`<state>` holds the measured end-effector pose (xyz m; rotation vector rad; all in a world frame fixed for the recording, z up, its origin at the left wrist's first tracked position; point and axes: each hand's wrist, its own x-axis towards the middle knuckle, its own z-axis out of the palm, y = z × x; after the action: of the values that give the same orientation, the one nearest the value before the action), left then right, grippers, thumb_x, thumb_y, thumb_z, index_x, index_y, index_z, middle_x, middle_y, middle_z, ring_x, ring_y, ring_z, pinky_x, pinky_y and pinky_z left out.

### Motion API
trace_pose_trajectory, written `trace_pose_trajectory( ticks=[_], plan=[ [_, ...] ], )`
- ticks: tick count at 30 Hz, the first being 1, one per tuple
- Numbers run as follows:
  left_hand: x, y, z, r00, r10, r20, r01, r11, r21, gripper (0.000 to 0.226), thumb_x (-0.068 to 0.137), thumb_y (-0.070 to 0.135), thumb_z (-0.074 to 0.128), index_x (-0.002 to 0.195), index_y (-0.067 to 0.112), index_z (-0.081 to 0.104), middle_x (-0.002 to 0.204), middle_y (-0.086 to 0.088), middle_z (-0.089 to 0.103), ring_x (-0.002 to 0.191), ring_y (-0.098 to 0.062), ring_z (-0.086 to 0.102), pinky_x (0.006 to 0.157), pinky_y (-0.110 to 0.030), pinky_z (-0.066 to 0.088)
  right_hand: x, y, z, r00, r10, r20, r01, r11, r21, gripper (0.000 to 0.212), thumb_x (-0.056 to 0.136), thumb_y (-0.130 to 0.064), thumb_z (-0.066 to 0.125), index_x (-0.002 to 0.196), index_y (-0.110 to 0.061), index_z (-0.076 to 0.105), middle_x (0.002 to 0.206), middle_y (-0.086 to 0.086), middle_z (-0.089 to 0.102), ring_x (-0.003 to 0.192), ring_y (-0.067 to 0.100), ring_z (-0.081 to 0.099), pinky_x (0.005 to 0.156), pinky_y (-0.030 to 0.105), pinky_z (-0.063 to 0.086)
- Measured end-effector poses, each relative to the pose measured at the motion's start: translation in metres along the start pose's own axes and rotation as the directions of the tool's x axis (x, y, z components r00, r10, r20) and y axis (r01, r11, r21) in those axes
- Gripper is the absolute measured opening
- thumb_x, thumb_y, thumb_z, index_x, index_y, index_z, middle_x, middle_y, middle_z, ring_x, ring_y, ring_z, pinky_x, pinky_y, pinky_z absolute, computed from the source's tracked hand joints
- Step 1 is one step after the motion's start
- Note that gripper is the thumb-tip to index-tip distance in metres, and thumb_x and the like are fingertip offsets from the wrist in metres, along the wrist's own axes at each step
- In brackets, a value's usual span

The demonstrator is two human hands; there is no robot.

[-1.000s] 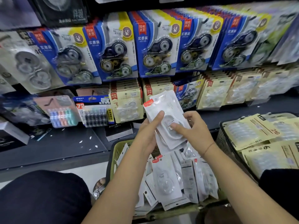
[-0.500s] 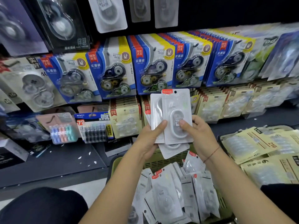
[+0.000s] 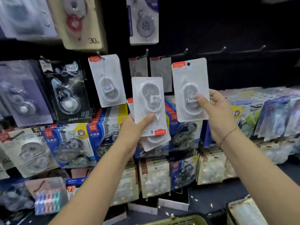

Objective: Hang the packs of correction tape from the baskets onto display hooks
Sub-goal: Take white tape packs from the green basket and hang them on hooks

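A: Left hand (image 3: 134, 127)?
B: Its grip is curling round a fanned stack of correction tape packs (image 3: 148, 103).
A: Right hand (image 3: 217, 114)?
B: Its grip is pinching a single pack (image 3: 190, 90) upright, just below a display hook (image 3: 185, 50).
A: Green basket (image 3: 183, 220)?
B: Only its rim is showing at the bottom edge; contents hidden.

We see packs (image 3: 190, 75): glossy clear plastic over white card | hooks (image 3: 146, 53): dark matt metal | basket (image 3: 178, 220): we note green plastic
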<state>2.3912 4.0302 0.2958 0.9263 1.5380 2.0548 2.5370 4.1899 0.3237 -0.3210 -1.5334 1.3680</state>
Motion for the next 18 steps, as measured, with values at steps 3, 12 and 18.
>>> trace_pose_trajectory(
  ticks=[3,12,18],
  plan=[
    [0.021,0.010,-0.002,1.000,0.020,-0.018,-0.019,0.998,0.053,0.020,0.085,0.014,0.072,0.103,0.021,0.067,0.090,0.006,0.078,0.085,-0.012,0.074,0.076,-0.029,0.056,0.035,-0.005,-0.001,0.999,-0.039,-0.008,0.039,0.999,-0.008,0.010,0.092,-0.026,0.065,0.102,-0.025,0.064,0.106,0.004,0.071,0.102,0.025,0.066,0.097,0.046,0.051],
    [0.041,0.005,0.003,0.998,-0.036,-0.046,0.040,0.996,0.083,0.021,0.083,0.017,0.074,0.102,0.022,0.066,0.087,0.009,0.078,0.081,-0.009,0.074,0.064,-0.020,0.055,0.056,-0.002,0.008,1.000,-0.026,0.005,0.026,0.999,0.025,0.024,0.093,-0.022,0.062,0.116,-0.013,0.062,0.107,0.002,0.072,0.099,0.016,0.068,0.090,0.034,0.054],
    [0.037,0.010,-0.006,0.996,-0.032,-0.077,0.031,0.999,-0.015,0.035,0.073,0.022,0.074,0.107,0.016,0.068,0.096,-0.002,0.078,0.086,-0.017,0.075,0.065,-0.022,0.057,0.049,-0.008,0.040,0.991,-0.031,0.130,0.026,0.999,0.042,0.022,0.091,-0.025,0.062,0.113,-0.019,0.061,0.107,0.001,0.072,0.097,0.012,0.069,0.080,0.023,0.055]
  ],
)
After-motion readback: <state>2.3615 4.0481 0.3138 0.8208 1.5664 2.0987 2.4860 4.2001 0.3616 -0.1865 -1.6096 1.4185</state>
